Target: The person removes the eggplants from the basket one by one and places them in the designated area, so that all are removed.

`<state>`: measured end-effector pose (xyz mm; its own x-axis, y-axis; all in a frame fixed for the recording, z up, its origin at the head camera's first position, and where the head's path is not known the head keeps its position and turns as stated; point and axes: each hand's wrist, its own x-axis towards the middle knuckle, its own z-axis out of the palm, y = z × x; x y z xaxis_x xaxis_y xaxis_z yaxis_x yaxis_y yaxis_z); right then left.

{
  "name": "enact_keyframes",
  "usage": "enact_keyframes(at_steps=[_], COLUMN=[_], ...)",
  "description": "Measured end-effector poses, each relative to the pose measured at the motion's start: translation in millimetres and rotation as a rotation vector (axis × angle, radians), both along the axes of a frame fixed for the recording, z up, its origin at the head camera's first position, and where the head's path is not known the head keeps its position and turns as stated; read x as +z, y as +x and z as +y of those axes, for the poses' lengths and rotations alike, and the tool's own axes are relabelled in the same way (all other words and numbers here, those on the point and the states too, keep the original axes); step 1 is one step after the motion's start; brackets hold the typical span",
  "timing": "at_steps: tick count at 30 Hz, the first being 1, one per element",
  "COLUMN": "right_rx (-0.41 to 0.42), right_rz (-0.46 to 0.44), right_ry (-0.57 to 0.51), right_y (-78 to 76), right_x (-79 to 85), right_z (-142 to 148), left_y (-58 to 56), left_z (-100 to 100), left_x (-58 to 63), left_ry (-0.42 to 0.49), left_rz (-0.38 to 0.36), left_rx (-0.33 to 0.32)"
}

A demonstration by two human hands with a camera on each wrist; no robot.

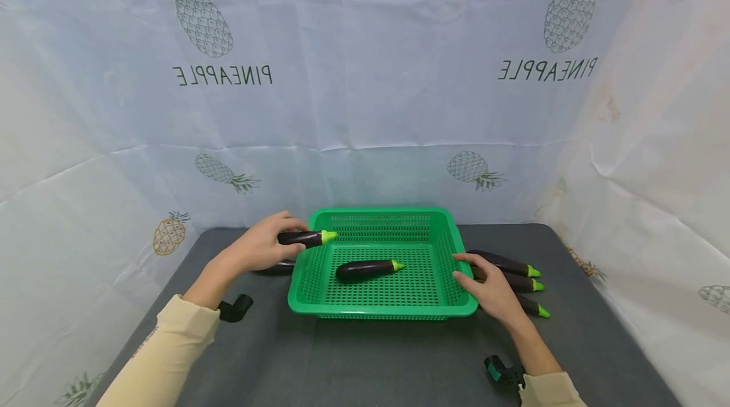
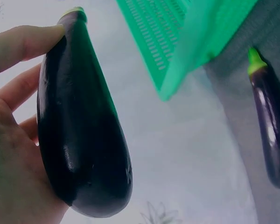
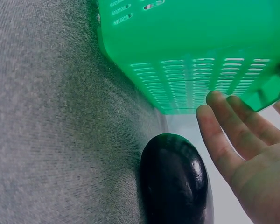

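My left hand [image 1: 268, 243] holds a dark purple eggplant [image 1: 302, 239] with a bright green cap, raised over the left rim of the green plastic basket [image 1: 383, 311]. In the left wrist view the thumb presses near the cap of this eggplant [image 2: 84, 126], with fingers behind it. One eggplant [image 1: 367, 270] lies inside the basket, its cap pointing right. My right hand [image 1: 493, 290] is at the basket's right rim; in the right wrist view its fingers [image 3: 224, 135] extend loosely along the perforated outer wall.
Another eggplant [image 2: 270, 126] lies on the dark grey table [image 1: 365, 362] left of the basket, partly hidden in the head view. Several eggplants [image 1: 510, 264] lie right of the basket, partly behind my right hand. A pineapple-print cloth [image 1: 365, 109] hangs behind and along both sides.
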<state>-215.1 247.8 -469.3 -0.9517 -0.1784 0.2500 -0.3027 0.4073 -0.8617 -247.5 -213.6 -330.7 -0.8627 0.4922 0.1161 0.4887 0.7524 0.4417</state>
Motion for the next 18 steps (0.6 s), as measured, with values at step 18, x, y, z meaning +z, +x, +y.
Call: enact_keyframes(at_steps=[18], right_rx=[-0.003], right_rz=[0.009], right_ry=[0.023], right_y=[-0.4], right_x=[-0.2], right_z=[1.2], left_y=[1.3], left_z=[-46.9], left_x=[-23.3], left_ry=[0.003], left_rz=[0.015], left_rx=[0.092])
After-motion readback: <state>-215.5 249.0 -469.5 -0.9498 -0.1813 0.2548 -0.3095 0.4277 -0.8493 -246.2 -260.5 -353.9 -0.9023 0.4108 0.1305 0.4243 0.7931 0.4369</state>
